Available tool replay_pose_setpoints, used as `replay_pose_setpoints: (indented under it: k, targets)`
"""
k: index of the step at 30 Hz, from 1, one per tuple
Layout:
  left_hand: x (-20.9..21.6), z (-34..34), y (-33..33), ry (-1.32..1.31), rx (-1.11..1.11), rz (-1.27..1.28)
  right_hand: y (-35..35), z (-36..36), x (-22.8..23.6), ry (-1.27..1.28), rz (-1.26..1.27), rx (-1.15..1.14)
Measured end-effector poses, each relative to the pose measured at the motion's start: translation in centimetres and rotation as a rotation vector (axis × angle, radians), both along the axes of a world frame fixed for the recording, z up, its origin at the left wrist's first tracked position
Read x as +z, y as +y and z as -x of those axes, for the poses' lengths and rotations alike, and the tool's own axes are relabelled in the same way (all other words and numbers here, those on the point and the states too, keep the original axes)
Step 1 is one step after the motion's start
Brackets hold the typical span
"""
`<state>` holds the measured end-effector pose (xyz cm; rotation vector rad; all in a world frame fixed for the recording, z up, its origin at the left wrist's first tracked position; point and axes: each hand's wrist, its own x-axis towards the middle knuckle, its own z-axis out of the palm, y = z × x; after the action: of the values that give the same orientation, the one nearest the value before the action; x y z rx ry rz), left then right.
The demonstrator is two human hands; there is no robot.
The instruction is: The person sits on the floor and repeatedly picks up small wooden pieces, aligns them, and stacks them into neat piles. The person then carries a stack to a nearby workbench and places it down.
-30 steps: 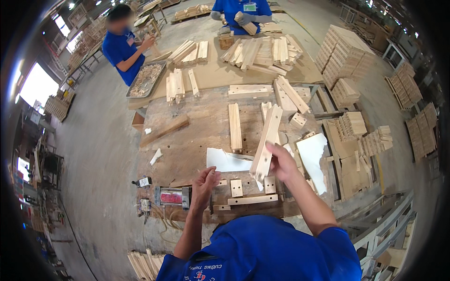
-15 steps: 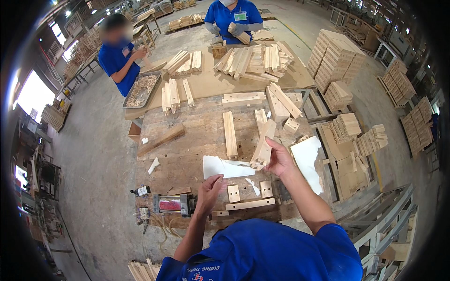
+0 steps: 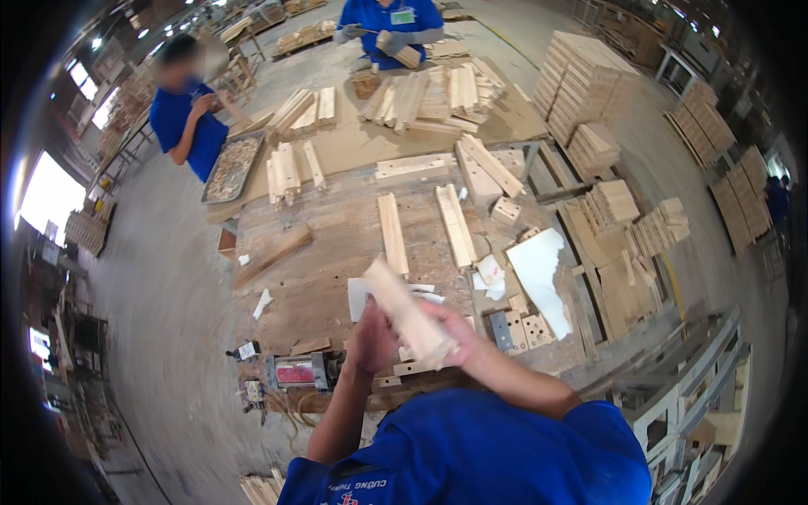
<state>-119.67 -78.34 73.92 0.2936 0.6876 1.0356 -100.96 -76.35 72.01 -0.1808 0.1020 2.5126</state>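
Note:
Both of my hands are on a pale wooden block [image 3: 404, 313], which is smeared by motion and tilts over the near side of the workbench. My right hand [image 3: 454, 330] wraps around its lower right end. Against its left side lies my left hand [image 3: 373, 338], closed on the block, with some fingers hidden behind it. Just beyond the block are torn white sheet pieces [image 3: 358, 296]. Two wooden pieces, one at left [image 3: 392, 234] and one at right [image 3: 456, 225], lie lengthwise farther up the bench.
A clamp-like device with a red cylinder [image 3: 295, 373] sits at the near left edge. Drilled blocks [image 3: 537, 330] and a large white sheet [image 3: 540, 278] lie to the right. Two co-workers handle wood beyond the bench, near a tray [image 3: 232, 168] and stacked sticks [image 3: 429, 97].
The block has come toward me and left, and turned, in my right hand. My left hand has met it. The view has shifted, uncovering the drilled blocks on the right.

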Motion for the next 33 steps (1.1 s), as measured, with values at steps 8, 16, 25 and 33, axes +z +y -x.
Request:
replay_pose_setpoints:
  k: [8, 16, 25, 33]
  targets:
    - [-1.8, 2.3, -0.2, -0.063, 0.389, 0.177, -2.2, -0.6, -0.1, -0.93, -0.546, 0.301]
    - [-1.1, 9.1, -0.3, -0.022, 0.758, 0.173, 4.5, -3.8, -7.1, -2.101, -1.352, -0.094]
    - [-2.6, 3.8, -0.3, 0.178, 0.437, 0.14, 5.9, -1.1, -8.0, -1.759, -1.471, 0.031]
    - [-2.2, -1.5, 3.4, 0.459, 0.233, -0.462, 7.6, -2.1, 0.2, -1.416, -1.564, -0.036]
